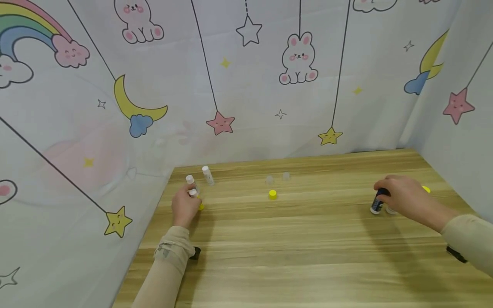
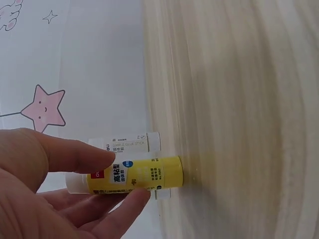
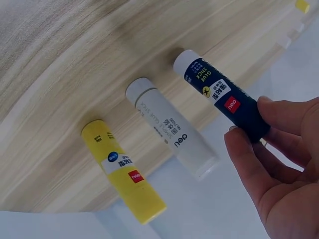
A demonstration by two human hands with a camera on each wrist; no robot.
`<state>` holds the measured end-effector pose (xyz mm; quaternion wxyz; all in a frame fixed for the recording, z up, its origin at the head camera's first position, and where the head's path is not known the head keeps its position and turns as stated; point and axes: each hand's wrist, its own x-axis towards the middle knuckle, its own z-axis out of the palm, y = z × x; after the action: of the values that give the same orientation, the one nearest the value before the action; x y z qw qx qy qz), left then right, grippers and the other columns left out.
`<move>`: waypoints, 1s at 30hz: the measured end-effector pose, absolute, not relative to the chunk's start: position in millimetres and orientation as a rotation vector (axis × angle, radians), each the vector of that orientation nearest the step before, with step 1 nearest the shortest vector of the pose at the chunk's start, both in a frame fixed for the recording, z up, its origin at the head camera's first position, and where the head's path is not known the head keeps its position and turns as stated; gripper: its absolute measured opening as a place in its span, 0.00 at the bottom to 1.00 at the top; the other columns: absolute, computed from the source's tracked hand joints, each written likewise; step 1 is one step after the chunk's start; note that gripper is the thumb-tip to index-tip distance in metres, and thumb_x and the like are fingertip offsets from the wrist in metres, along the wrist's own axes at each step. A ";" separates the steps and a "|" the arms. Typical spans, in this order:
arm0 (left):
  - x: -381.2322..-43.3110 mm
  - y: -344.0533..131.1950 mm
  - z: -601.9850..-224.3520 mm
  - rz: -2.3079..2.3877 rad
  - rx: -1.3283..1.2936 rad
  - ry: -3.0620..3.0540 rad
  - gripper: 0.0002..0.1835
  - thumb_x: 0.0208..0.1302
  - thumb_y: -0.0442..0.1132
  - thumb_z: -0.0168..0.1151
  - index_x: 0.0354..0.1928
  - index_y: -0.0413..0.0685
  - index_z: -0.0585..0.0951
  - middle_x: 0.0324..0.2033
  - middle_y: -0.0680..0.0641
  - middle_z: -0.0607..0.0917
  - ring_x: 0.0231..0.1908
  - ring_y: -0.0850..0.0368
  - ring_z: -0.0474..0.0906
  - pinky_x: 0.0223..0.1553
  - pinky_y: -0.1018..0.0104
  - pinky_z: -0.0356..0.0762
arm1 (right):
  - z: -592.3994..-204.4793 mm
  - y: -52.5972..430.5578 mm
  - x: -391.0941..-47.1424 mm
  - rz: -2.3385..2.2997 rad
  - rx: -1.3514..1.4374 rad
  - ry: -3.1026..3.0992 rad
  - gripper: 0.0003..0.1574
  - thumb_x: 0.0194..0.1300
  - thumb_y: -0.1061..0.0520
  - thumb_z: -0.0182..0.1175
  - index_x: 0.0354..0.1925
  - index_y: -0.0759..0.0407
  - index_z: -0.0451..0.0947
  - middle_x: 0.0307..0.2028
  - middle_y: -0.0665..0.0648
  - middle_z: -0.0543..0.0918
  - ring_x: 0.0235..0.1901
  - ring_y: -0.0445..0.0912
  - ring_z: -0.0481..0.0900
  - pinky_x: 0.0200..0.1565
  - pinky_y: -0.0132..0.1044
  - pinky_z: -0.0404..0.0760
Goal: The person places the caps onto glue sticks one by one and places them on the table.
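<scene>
2 hands: both grips narrowed, left hand [image 1: 185,207] pinching a smooth yellow glue stick [image 2: 144,175], right hand [image 1: 404,199] a navy glue stick [image 3: 222,92]
Left side: yellow glue stick beside 2 white cylinders [image 1: 208,176]
Right side: navy glue stick near a white tube [image 3: 172,132] and a yellow tube [image 3: 122,172]
Middle: 1 squat yellow cap [image 1: 272,195], 2 translucent pieces [image 1: 286,176]
Counter [image 1: 285,256]: streaky wood grain
Curtain [image 1: 250,85]: creased, star-printed cloth

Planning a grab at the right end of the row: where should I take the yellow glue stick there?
Probably round its upper end, from above and the right. The yellow glue stick is a straight round tube standing upright, top free. The white glue stick stands close on its left, so the outer side looks roomier. The right hand now grips the navy glue stick.
</scene>
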<state>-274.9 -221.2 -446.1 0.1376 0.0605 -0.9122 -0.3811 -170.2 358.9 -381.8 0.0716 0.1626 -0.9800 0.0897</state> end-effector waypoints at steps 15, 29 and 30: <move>-273.3 -227.7 -454.3 -1.192 0.254 -2.693 0.20 0.58 0.30 0.72 0.52 0.31 0.82 0.46 0.33 0.85 0.48 0.38 0.81 0.50 0.47 0.78 | -392.1 365.0 -173.2 0.261 0.461 -2.975 0.17 0.60 0.63 0.71 0.47 0.70 0.82 0.36 0.60 0.81 0.27 0.45 0.79 0.26 0.40 0.77; -274.4 -227.3 -457.2 -1.186 0.257 -2.695 0.21 0.59 0.33 0.72 0.54 0.33 0.82 0.46 0.34 0.86 0.49 0.39 0.80 0.51 0.46 0.77 | -388.5 365.0 -172.4 0.253 0.421 -2.941 0.14 0.62 0.61 0.68 0.44 0.70 0.84 0.35 0.61 0.81 0.29 0.52 0.82 0.30 0.49 0.81; -274.4 -226.5 -457.4 -1.182 0.259 -2.690 0.20 0.59 0.33 0.73 0.53 0.34 0.83 0.45 0.35 0.86 0.48 0.40 0.81 0.50 0.47 0.77 | -388.5 364.5 -172.1 0.250 0.416 -2.944 0.14 0.62 0.61 0.68 0.44 0.70 0.84 0.36 0.61 0.81 0.30 0.52 0.82 0.30 0.48 0.81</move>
<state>-274.4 -226.5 -457.4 0.0956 0.0874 -0.9078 -0.3988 -172.1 364.5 -388.5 0.0790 0.1389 -0.9836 0.0837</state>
